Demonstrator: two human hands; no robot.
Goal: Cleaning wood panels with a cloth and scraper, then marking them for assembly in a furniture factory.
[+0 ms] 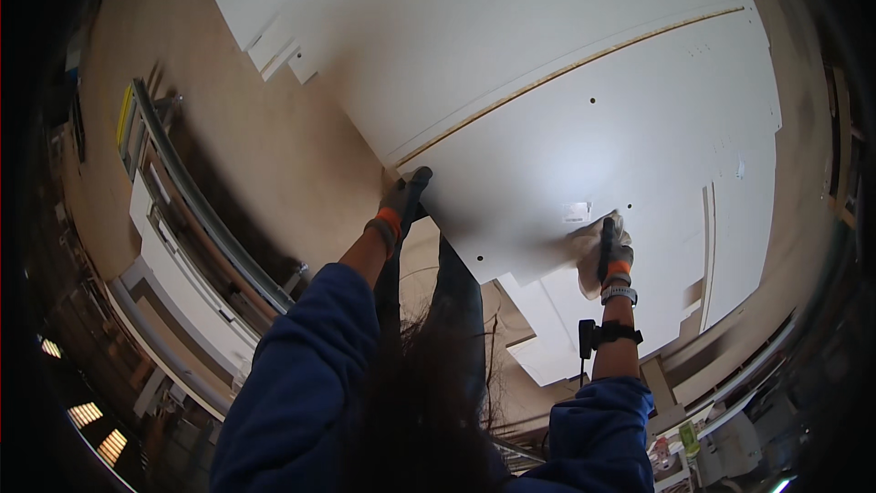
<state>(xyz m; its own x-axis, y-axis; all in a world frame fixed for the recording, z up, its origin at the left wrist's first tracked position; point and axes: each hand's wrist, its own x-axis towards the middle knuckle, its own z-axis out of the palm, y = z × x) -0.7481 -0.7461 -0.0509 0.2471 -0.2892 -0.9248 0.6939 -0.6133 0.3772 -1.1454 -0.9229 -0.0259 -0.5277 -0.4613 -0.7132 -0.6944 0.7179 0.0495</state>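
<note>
Dark hair (415,402) hangs closest to the lens, between two blue sleeves (306,374) that rise from the lower edge toward a large white furniture panel (620,137). The panel, drilled with small dark holes, fills the upper middle and right of the view above a tan floor (274,146). The gloved left hand (401,205), in a grey glove with an orange cuff, grips the panel's lower left corner, fingers curled shut around its edge. The gloved right hand (604,251) holds the panel's lower edge further right, fingers closed over the rim; a watch (619,294) and a black strap with a small device (602,336) sit on that forearm below the panel. A second white panel (438,27) lies just beyond the held one, the two parted by a thin wooden-coloured strip (566,68). Smaller white boards (547,319) lie beneath the held panel's lower edge, between the two arms. Left of the panel, across the floor, stands a long metal rail frame (210,210) with white boards stacked against it.
</note>
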